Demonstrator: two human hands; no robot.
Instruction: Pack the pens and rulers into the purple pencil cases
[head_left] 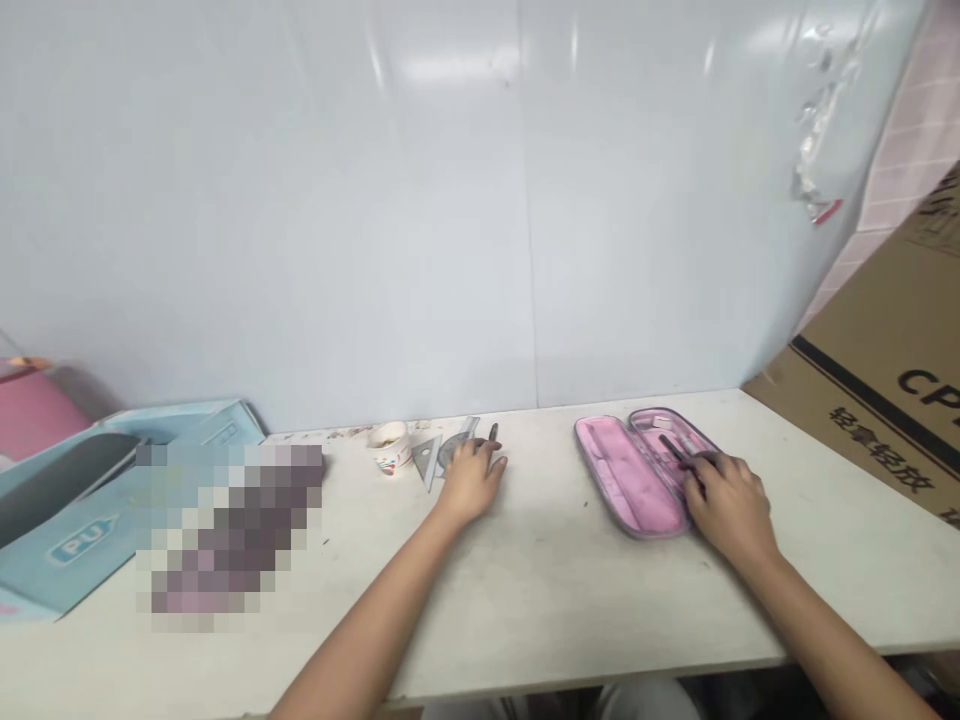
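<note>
Pink fabric pencil case (616, 480) lies open at your right hand's (726, 508) 10 o'clock; that hand seems pinched on a slim dark pen (673, 449), your left hand (471, 482) spread on a grey metal protractor (454, 449).

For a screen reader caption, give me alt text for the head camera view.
Two bare hands work at a white table: the right hand grips a slim dark implement over an open pink pencil case. The left hand rests against a grey protractor beside a triangular set square. A light blue box lies farther left.
</note>
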